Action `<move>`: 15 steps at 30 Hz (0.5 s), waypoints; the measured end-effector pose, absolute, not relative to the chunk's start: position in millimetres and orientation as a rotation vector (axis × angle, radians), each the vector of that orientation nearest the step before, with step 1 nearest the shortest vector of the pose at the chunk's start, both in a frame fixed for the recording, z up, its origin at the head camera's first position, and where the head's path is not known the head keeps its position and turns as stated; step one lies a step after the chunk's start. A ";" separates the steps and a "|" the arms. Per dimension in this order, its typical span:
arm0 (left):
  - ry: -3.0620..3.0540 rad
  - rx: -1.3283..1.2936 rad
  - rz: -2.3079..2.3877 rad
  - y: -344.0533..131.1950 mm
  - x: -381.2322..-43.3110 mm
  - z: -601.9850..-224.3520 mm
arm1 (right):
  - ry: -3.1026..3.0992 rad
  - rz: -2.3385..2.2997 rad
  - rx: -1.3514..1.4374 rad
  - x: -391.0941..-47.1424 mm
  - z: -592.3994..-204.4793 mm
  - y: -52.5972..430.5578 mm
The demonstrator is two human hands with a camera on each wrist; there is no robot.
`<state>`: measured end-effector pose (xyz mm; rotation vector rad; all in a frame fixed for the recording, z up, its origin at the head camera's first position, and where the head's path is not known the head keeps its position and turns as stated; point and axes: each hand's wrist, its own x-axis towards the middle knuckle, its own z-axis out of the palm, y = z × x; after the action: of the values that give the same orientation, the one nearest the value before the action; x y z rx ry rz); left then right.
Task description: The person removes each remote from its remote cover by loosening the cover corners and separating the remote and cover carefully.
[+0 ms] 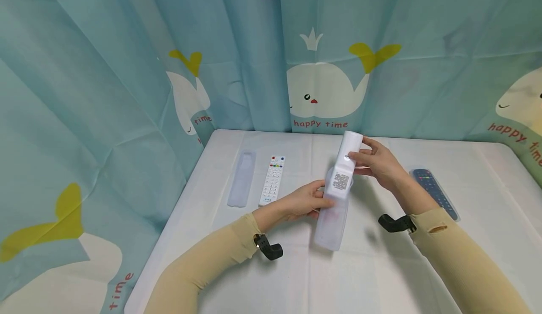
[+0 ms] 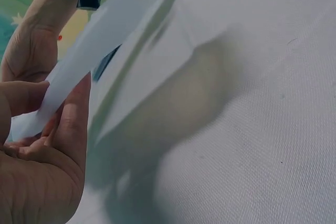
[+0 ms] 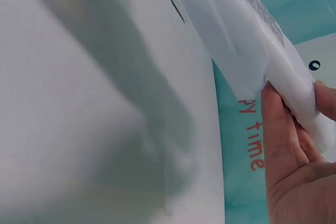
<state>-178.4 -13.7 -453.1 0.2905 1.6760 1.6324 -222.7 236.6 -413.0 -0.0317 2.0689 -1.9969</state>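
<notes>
My left hand [image 1: 302, 202] grips a translucent, soft-looking remote cover [image 1: 330, 231], thumb on its upper face. In the left wrist view, the thumb and fingers pinch the same cover [image 2: 100, 38]. Above it, my right hand [image 1: 381, 163] pinches the upper end of a white remote control [image 1: 349, 147]. The remote lies back side up with a printed code label [image 1: 340, 181], and its lower end is inside the cover's mouth. In the right wrist view, the cover's loose edge stands out beside the remote [image 3: 299, 87]. Both are held tilted above the table.
On the white table [image 1: 288, 267], a second translucent cover [image 1: 242, 180] lies at left, beside a white remote with buttons up [image 1: 272, 180]. At right, a dark blue remote [image 1: 436, 194] in a clear cover lies near my right forearm. A whale-print curtain [image 1: 254, 60] hangs behind.
</notes>
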 end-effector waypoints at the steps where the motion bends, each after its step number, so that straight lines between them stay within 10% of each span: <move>1: 1.676 0.286 1.634 -13.9 -178.2 -452.9 | 2.051 -1.999 -0.030 -222.8 -412.8 236.6; 15: 1.674 0.289 1.628 -15.7 -175.9 -452.7 | 1.985 -1.931 0.006 -222.5 -405.9 239.7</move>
<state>-175.9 -15.7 -452.7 0.2887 1.6736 1.6282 -222.5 239.7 -405.9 0.0059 1.9854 -1.9310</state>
